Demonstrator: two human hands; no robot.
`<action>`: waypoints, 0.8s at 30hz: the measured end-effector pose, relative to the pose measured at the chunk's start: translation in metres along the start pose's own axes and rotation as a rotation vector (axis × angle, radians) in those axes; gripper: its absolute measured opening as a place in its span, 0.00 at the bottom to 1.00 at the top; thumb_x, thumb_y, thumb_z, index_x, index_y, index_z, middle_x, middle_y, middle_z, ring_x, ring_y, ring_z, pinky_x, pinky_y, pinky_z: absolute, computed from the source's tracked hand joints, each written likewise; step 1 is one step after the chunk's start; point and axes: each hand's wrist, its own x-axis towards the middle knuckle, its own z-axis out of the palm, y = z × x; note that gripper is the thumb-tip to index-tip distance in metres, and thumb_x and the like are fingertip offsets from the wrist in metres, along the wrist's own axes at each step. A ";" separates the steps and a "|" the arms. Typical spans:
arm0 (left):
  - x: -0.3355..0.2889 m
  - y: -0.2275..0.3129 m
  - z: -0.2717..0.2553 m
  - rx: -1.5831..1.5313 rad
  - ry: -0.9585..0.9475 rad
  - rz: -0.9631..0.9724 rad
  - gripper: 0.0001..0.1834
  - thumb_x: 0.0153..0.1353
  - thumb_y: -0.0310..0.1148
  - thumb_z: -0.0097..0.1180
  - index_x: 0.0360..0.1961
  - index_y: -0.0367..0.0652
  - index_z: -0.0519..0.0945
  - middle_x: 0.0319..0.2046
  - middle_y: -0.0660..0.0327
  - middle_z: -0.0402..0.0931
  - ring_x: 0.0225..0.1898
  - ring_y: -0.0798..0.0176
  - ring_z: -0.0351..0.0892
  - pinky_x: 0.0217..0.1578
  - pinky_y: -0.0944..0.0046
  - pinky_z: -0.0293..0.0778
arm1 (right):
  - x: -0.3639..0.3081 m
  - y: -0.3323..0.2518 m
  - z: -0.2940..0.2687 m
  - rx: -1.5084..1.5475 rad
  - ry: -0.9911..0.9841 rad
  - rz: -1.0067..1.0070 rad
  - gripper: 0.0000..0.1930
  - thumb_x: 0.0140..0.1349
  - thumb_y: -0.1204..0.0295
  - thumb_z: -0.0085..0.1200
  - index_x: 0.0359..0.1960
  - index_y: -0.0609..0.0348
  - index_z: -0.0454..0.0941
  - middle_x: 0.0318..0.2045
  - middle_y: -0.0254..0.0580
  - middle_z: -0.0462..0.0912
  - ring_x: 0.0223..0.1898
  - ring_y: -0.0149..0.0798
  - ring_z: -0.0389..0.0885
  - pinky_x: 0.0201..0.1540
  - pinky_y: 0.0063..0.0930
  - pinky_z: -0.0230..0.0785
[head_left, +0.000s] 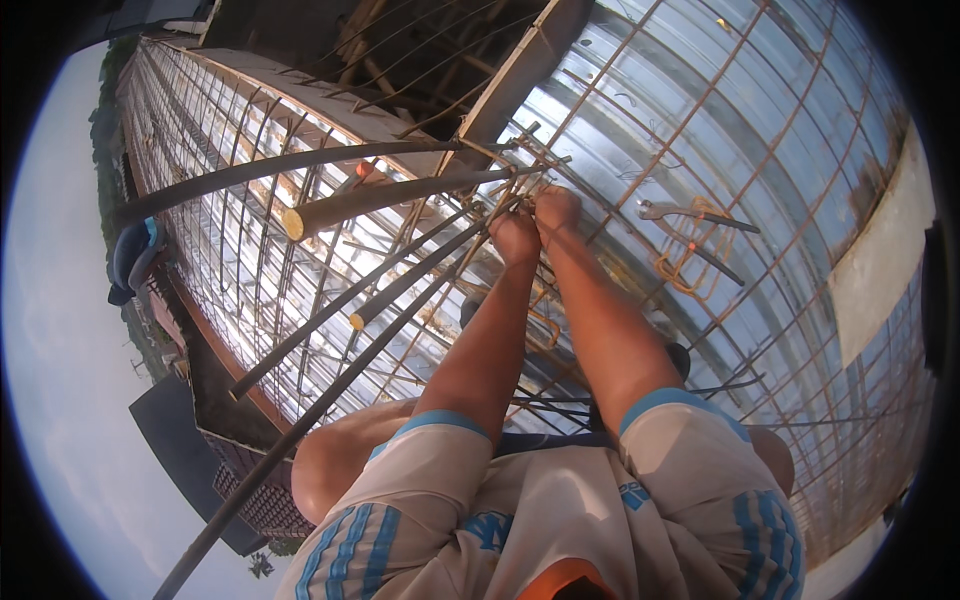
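Observation:
My left hand (515, 238) and my right hand (557, 212) are side by side at a cluster of crossing steel bars in the middle of the view. Both are closed, with fingers bent in against the bars. What lies between the fingertips is too small and hidden to name. Thick rebars (380, 196) run from this cluster out to the left, some with yellowish cut ends. To the right of my hands, a pair of pincers (662, 210) lies with its dark handles spread. A bundle of rusty tie wire (682, 268) sits under and around the handles.
A rebar mesh (690, 118) covers shiny corrugated metal decking (600, 60). At the top, a wooden board (520, 70) edges a dark opening with timber inside. Another person (137, 258) is at the far left. One long bar (240, 500) reaches past my left knee. A pale panel (880, 260) lies at right.

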 end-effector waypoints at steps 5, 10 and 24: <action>0.001 0.016 -0.010 -0.080 -0.043 -0.123 0.13 0.60 0.35 0.56 0.42 0.39 0.74 0.37 0.46 0.79 0.41 0.43 0.78 0.43 0.49 0.70 | -0.025 -0.014 -0.009 0.079 0.138 -0.073 0.07 0.47 0.70 0.58 0.26 0.59 0.82 0.32 0.54 0.81 0.38 0.55 0.79 0.45 0.43 0.71; 0.003 0.004 -0.001 -0.086 -0.041 -0.127 0.10 0.60 0.32 0.55 0.39 0.38 0.72 0.34 0.47 0.78 0.38 0.47 0.77 0.41 0.51 0.70 | -0.028 -0.025 -0.014 -0.068 0.132 -0.113 0.06 0.45 0.70 0.58 0.24 0.59 0.79 0.34 0.54 0.80 0.38 0.56 0.78 0.45 0.45 0.70; 0.006 0.007 -0.004 -0.036 -0.067 -0.062 0.09 0.59 0.27 0.55 0.39 0.37 0.72 0.34 0.47 0.77 0.39 0.46 0.78 0.41 0.52 0.71 | -0.024 -0.017 -0.005 0.149 0.186 -0.183 0.09 0.53 0.71 0.56 0.27 0.67 0.80 0.28 0.56 0.82 0.32 0.51 0.82 0.39 0.40 0.73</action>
